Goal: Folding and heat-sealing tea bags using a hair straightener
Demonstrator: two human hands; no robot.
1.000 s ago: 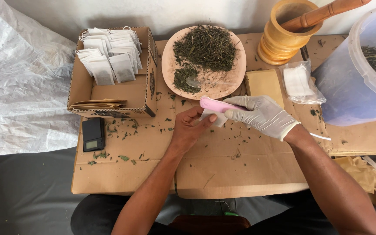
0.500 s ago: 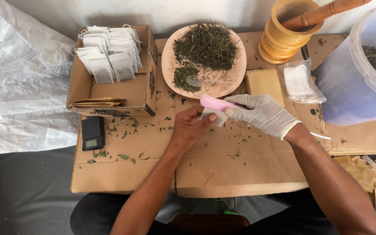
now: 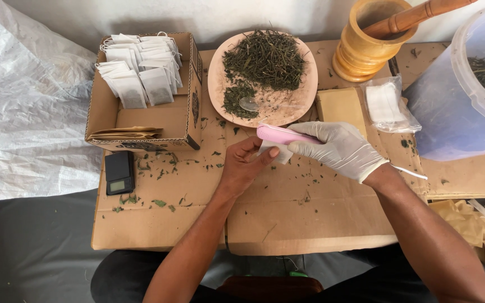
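Leaf-strewn cardboard (image 3: 321, 219); bare left hand (image 3: 243, 168) pinching white paper sachet (image 3: 276, 151), gloved right hand (image 3: 341, 148) gripping smooth pink sealer (image 3: 279, 134).

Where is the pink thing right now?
The pink tool is mid-frame in the head view, gripped by the gloved right hand, just below the plate of dried herbs, above the left hand.

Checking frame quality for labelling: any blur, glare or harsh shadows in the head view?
Head view: sharp overall, soft even light, faint shadows; left hand, gloved right hand and pink tool crisp; slight sheen on the white plastic sheet; mild wide-angle bend at edges.
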